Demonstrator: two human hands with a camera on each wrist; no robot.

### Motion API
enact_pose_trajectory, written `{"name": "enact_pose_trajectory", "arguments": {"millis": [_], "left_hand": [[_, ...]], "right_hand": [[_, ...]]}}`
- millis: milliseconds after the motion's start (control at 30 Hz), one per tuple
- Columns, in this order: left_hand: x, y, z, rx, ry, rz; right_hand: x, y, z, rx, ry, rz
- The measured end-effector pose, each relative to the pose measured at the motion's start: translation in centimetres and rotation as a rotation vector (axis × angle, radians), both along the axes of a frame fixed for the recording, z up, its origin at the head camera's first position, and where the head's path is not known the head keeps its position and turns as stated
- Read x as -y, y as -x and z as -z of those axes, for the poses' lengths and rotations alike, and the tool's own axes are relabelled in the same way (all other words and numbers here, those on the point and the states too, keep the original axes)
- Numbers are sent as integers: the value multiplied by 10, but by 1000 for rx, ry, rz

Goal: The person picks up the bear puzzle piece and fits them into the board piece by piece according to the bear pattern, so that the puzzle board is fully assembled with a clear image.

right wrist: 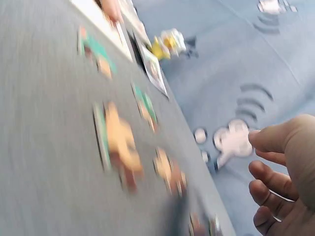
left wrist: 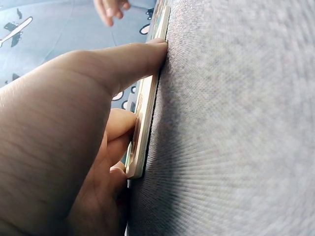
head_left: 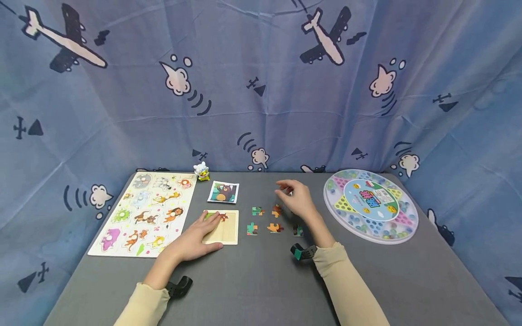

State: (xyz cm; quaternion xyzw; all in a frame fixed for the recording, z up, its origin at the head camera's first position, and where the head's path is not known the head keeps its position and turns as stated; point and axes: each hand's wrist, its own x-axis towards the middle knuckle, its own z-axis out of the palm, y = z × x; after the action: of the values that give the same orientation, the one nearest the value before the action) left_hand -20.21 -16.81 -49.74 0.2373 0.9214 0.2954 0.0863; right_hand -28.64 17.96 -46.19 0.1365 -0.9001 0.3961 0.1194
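My left hand (head_left: 197,237) rests on a shallow wooden puzzle tray (head_left: 229,233), fingers spread over its left side and thumb at the near edge. In the left wrist view the thumb (left wrist: 133,58) presses against the tray edge. A puzzle piece with green and reddish brown (head_left: 223,217) lies inside its far side, partly covered by the fingers. My right hand (head_left: 297,199) hovers above the table, fingers loosely bent, with nothing visible in them. Below and left of it lie several loose jigsaw pieces, including an orange piece (head_left: 275,228) and a dark green piece (head_left: 298,231) beside the forearm.
A bear picture card (head_left: 223,192) lies beyond the tray, with a small white-and-yellow figurine (head_left: 201,171) behind it. An animal puzzle board (head_left: 152,213) fills the left side. On the right sits a round game board (head_left: 371,206). A patterned curtain (head_left: 261,90) hangs behind the table.
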Motion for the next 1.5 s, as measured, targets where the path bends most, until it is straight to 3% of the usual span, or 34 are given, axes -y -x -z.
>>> {"name": "enact_pose_trajectory", "arguments": {"millis": [300,633,1100,1500], "left_hand": [[1,1,-1,-8,9,-1],[-1,3,3,-9,-4,5],[-1,1,-5,-9,16,10],[0,0,-2,-14,-1,4]], "right_hand": [[-51,6,24,36,41,73],[-77,11,45,29,-36,73],[-76,18,49,33,-143,30],[-71,21,49,51,-167,13]]}}
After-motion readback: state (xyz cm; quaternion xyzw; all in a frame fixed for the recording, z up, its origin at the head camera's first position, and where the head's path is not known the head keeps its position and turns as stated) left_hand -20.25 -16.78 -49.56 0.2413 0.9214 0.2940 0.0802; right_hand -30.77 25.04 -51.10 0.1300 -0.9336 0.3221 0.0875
